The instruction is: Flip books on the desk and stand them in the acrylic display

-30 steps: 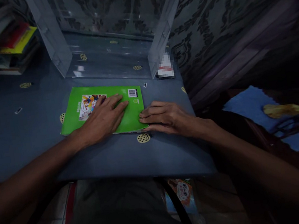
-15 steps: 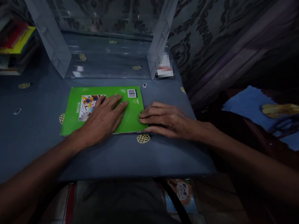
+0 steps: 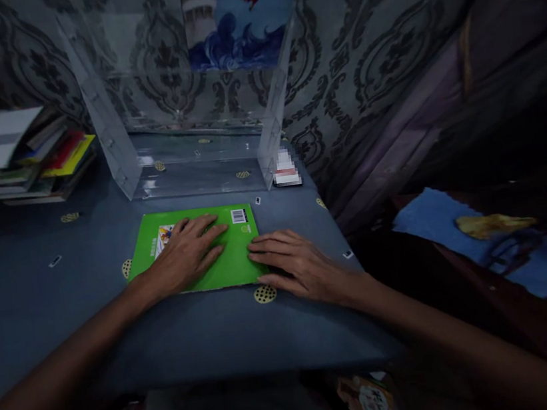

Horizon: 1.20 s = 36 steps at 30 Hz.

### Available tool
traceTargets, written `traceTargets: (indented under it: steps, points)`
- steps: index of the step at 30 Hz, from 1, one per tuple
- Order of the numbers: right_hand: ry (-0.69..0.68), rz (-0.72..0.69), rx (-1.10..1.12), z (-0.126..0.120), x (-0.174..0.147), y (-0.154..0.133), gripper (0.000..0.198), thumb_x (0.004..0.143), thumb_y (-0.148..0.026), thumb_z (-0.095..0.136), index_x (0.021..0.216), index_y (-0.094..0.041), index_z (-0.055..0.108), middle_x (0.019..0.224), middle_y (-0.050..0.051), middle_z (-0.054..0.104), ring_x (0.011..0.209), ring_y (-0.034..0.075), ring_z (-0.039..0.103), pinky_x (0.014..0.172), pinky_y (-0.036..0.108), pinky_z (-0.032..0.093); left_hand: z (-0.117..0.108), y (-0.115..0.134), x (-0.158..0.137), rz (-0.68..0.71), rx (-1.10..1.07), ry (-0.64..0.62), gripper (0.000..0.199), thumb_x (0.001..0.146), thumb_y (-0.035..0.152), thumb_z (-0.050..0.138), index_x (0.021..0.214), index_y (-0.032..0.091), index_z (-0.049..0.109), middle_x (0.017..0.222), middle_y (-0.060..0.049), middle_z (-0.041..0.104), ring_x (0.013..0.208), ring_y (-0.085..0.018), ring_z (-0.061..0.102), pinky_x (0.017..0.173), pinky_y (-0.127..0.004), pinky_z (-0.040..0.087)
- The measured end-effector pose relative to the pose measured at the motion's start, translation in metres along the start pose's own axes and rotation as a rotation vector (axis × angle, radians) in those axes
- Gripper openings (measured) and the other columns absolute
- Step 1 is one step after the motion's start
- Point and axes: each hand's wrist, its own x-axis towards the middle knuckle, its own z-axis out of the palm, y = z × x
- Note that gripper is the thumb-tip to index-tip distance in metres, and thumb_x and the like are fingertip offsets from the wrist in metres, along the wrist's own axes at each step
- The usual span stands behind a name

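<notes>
A green book [image 3: 238, 260] lies flat on the blue-grey tablecloth [image 3: 211, 341], a barcode at its upper right corner. My left hand [image 3: 184, 254] rests across the book with its fingers spread, partly covering a colourful picture on the cover. At the book's right edge, my right hand [image 3: 296, 262] lies with fingers stretched out, the fingertips touching the cover and the thumb by the lower corner. Neither hand grips anything. Behind the book stands a clear plastic rack [image 3: 122, 168], its inside showing only the cloth and wall through it.
A stack of books and papers [image 3: 20, 157] stands at the back left. A small blurred white item [image 3: 286, 169] sits beside the rack's right side. To the right, lower down, a blue cloth [image 3: 426, 215] holds a yellowish object [image 3: 495, 224]. Patterned wallpaper [image 3: 155, 72] backs the table.
The view has tilted up, so the table and its contents appear lower and a wall picture shows. Both hands stay on the green book, with little change in their pose.
</notes>
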Motion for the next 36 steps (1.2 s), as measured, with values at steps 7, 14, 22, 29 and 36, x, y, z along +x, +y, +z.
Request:
traceTargets:
  steps: [7, 14, 22, 29, 36]
  points:
    - [-0.023, 0.257, 0.017, 0.021, 0.024, 0.037, 0.049, 0.107, -0.043, 0.044, 0.143, -0.014, 0.059, 0.15, 0.018, 0.057, 0.144, 0.031, 0.05, 0.117, 0.056, 0.044, 0.001, 0.0, 0.0, 0.005, 0.001, -0.013, 0.043, 0.107, 0.039, 0.04, 0.145, 0.022, 0.053, 0.151, -0.015, 0.053, 0.142, -0.031, 0.047, 0.114, -0.057, 0.037]
    - [-0.091, 0.342, -0.026, 0.022, 0.03, 0.04, 0.055, 0.105, -0.043, 0.045, 0.153, -0.015, 0.048, 0.159, 0.017, 0.047, 0.15, 0.031, 0.04, 0.121, 0.057, 0.036, -0.012, -0.036, 0.006, -0.188, 0.11, -0.086, 0.053, 0.105, 0.046, 0.04, 0.148, 0.016, 0.05, 0.154, -0.018, 0.051, 0.142, -0.034, 0.047, 0.115, -0.057, 0.036]
    - [-0.106, 0.222, -0.131, 0.026, 0.002, -0.009, 0.053, 0.109, -0.034, 0.035, 0.157, -0.012, 0.04, 0.16, 0.017, 0.044, 0.153, 0.027, 0.035, 0.125, 0.06, 0.027, -0.014, -0.063, 0.005, -0.31, 0.124, -0.056, 0.053, 0.104, 0.044, 0.032, 0.138, 0.014, 0.059, 0.146, -0.015, 0.059, 0.136, -0.032, 0.053, 0.114, -0.05, 0.039]
    - [-0.142, 0.116, -0.153, 0.04, 0.004, -0.064, 0.066, 0.104, -0.045, 0.052, 0.157, -0.007, 0.037, 0.16, 0.021, 0.043, 0.154, 0.03, 0.032, 0.127, 0.061, 0.025, -0.014, -0.056, 0.007, -0.32, 0.128, -0.047, 0.049, 0.104, 0.041, 0.035, 0.136, 0.015, 0.06, 0.144, -0.014, 0.06, 0.134, -0.032, 0.054, 0.114, -0.05, 0.039]
    - [-0.145, 0.026, -0.066, 0.051, 0.048, -0.089, 0.071, 0.1, -0.047, 0.059, 0.15, 0.002, 0.043, 0.158, 0.028, 0.042, 0.154, 0.033, 0.031, 0.126, 0.057, 0.029, -0.018, -0.051, 0.0, -0.222, 0.136, 0.072, 0.04, 0.102, 0.033, 0.041, 0.133, 0.016, 0.061, 0.136, -0.015, 0.065, 0.128, -0.031, 0.059, 0.111, -0.05, 0.043]
